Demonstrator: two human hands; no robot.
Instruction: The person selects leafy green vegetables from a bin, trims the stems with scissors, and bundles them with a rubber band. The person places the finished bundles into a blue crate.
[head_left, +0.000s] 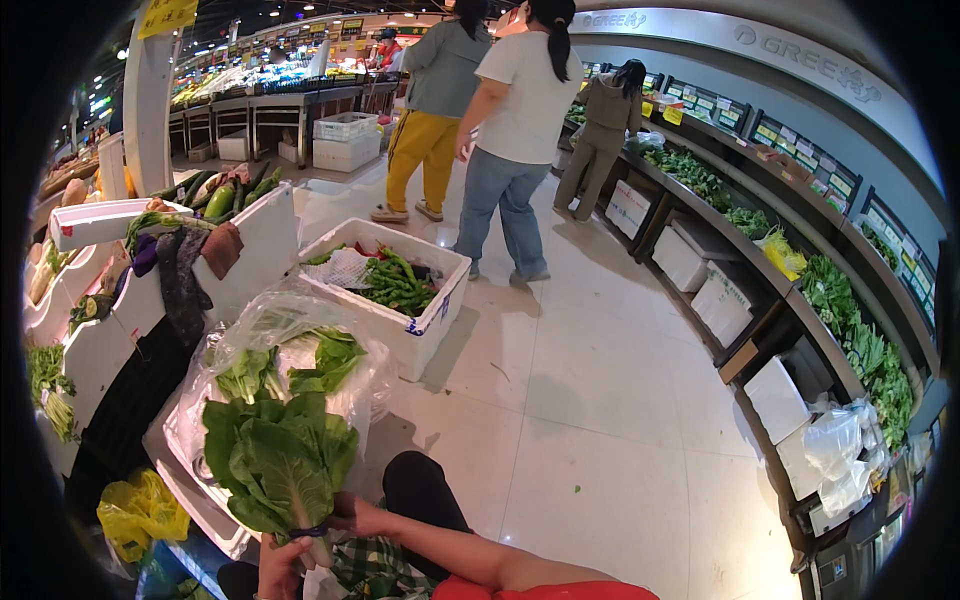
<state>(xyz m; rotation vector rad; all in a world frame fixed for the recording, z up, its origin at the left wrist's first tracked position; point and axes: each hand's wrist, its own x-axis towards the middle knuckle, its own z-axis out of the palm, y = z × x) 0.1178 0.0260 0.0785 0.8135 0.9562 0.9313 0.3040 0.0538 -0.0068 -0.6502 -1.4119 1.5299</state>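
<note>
A bunch of leafy greens (281, 457) with broad green leaves is held upright before me, a dark purple band around its stems. My left hand (280, 564) grips the stems from below. At the right of the band, my right hand (356, 516) touches the bunch; its fingers are partly hidden behind the leaves, so its hold is hard to tell. Just beyond stands a white crate lined with a clear plastic bag (367, 375), with more leafy greens (326, 361) inside.
A foam box (442, 330) of green peppers (401, 281) stands ahead. Yellow plastic bags (142, 514) lie at lower left. White partitions (259, 232) with vegetables rise at left. Several people walk or stand ahead. Vegetable shelves (757, 270) with foam boxes beneath line the right.
</note>
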